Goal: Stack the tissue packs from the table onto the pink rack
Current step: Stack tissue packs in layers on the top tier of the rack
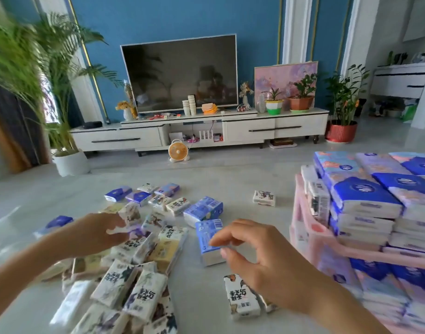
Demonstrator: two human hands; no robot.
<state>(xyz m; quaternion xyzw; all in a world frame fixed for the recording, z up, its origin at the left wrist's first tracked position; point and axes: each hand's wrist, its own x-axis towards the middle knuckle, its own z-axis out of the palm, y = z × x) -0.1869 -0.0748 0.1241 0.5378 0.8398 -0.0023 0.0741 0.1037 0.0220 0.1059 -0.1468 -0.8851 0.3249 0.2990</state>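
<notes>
Though the rack [310, 239] at the frame's right is already well loaded with stacked packs [365, 196], much is judged left. A loose pile [134, 273] is spread over the table [197, 292], lower centre. A stray pack [264, 198] lies apart. The right hand [250, 249] is held spread over a blue pack [210, 239], not closed. The left hand [98, 231] is blurred in the pile; its grip cannot be told. A white pack [242, 297] lies by the right wrist. A TV [180, 73] and fan [178, 150] are noted behind.

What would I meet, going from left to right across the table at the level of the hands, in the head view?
Left hand → blue tissue pack → right hand → pink rack.
</notes>
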